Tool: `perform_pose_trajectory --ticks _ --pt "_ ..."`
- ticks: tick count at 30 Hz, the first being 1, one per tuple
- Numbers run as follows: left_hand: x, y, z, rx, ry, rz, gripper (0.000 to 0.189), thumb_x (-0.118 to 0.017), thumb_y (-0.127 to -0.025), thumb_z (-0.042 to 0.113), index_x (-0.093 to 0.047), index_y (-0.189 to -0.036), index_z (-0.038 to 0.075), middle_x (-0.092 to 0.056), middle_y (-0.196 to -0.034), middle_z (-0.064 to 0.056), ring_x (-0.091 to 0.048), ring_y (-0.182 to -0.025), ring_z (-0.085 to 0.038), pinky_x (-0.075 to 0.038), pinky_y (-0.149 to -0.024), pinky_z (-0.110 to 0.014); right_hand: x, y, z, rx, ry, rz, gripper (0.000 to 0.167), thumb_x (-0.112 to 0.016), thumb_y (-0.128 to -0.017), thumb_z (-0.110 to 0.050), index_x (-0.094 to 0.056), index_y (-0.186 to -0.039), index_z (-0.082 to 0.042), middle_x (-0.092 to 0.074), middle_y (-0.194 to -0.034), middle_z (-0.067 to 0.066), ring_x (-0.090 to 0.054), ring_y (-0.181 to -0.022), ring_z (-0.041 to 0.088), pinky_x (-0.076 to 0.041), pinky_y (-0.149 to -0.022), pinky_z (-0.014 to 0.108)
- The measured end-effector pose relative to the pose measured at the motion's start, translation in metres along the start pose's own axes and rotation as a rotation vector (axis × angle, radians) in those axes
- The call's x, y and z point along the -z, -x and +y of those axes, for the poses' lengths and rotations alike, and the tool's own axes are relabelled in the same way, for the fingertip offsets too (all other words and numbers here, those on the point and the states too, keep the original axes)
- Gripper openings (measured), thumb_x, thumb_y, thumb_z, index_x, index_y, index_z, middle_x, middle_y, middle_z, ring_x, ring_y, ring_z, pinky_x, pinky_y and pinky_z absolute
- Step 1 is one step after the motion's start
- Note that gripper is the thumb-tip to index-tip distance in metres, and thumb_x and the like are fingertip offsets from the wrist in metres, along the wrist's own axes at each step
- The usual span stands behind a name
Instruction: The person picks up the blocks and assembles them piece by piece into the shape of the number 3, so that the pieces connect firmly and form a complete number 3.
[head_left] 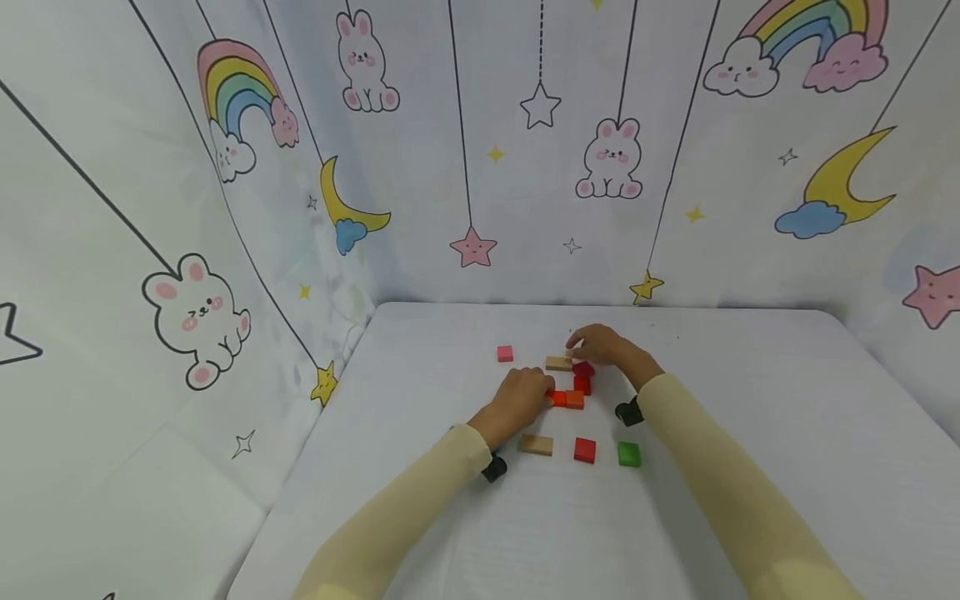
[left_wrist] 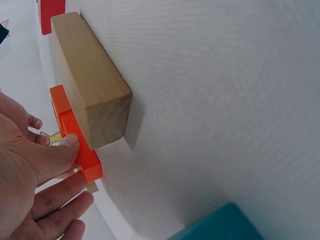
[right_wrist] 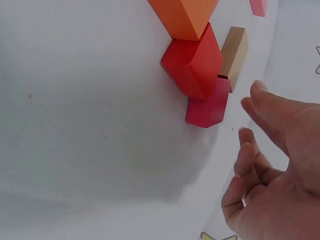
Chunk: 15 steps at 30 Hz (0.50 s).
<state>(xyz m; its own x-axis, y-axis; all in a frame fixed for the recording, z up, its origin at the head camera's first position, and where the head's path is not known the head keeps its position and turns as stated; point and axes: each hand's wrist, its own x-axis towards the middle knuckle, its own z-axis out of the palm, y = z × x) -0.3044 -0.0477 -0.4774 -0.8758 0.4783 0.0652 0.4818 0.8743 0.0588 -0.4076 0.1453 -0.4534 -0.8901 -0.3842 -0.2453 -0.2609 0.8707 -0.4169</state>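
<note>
My left hand (head_left: 522, 396) pinches a red-orange block (left_wrist: 82, 145), thumb on its near face and fingers behind. Its end meets an orange block (head_left: 574, 400). Behind that, a red block (head_left: 582, 385) and a crimson block (right_wrist: 209, 106) continue the row, with a wooden block (head_left: 558, 363) at the crimson one's left. In the right wrist view the red block's corner overlaps the crimson block. My right hand (head_left: 603, 346) hovers just beyond the crimson and wooden blocks, its fingers loosely bent around nothing.
Nearer the person lie another wooden block (head_left: 536, 445), a second red block (head_left: 585, 451) and a green block (head_left: 628, 454). A pink block (head_left: 505, 353) sits at the back left. Part of a teal block (left_wrist: 222, 227) shows in the left wrist view. Patterned curtains (head_left: 420, 167) edge the white table (head_left: 750, 375).
</note>
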Motion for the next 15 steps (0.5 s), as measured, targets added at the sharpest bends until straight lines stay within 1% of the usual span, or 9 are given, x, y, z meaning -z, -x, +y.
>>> perform_pose_trajectory --ticks 5,7,11,15 --pt "0.0 0.001 -0.002 -0.004 -0.01 -0.004 0.02 -0.075 -0.1 0.027 -0.08 -0.116 0.016 -0.076 -0.104 -0.002 -0.068 -0.089 -0.016 -0.057 -0.089 -0.03 0.001 -0.005 -0.004 0.004 0.021 0.019 0.034 -0.061 -0.108 -0.023 -0.067 -0.134 -0.002 -0.063 -0.138 0.024 -0.06 -0.112 0.035 -0.054 -0.102 0.049" --pt "-0.001 0.001 -0.003 -0.008 -0.016 -0.002 0.019 -0.075 -0.1 0.026 -0.08 -0.116 0.016 -0.076 -0.104 -0.002 -0.069 -0.089 -0.016 -0.057 -0.089 -0.03 0.001 -0.007 -0.006 0.013 0.03 0.031 0.033 -0.062 -0.108 -0.023 -0.068 -0.133 -0.003 -0.064 -0.137 0.024 -0.06 -0.111 0.034 -0.055 -0.1 0.047" --pt "-0.003 0.0 -0.004 -0.009 -0.017 -0.001 0.019 -0.076 -0.1 0.027 -0.079 -0.115 0.016 -0.077 -0.103 -0.001 -0.069 -0.09 -0.016 -0.057 -0.09 -0.031 -0.003 -0.013 -0.012 0.038 0.037 0.06 0.033 -0.064 -0.106 -0.026 -0.07 -0.131 -0.005 -0.068 -0.128 0.02 -0.061 -0.109 0.033 -0.056 -0.093 0.046" --pt "-0.005 -0.001 -0.003 -0.014 -0.024 0.002 0.018 -0.077 -0.099 0.028 -0.079 -0.113 0.017 -0.077 -0.101 0.001 -0.068 -0.088 -0.016 -0.056 -0.088 -0.03 -0.008 -0.02 -0.021 0.067 0.02 0.082 0.034 -0.068 -0.104 -0.029 -0.071 -0.129 -0.006 -0.067 -0.127 0.019 -0.06 -0.111 0.034 -0.054 -0.094 0.052"
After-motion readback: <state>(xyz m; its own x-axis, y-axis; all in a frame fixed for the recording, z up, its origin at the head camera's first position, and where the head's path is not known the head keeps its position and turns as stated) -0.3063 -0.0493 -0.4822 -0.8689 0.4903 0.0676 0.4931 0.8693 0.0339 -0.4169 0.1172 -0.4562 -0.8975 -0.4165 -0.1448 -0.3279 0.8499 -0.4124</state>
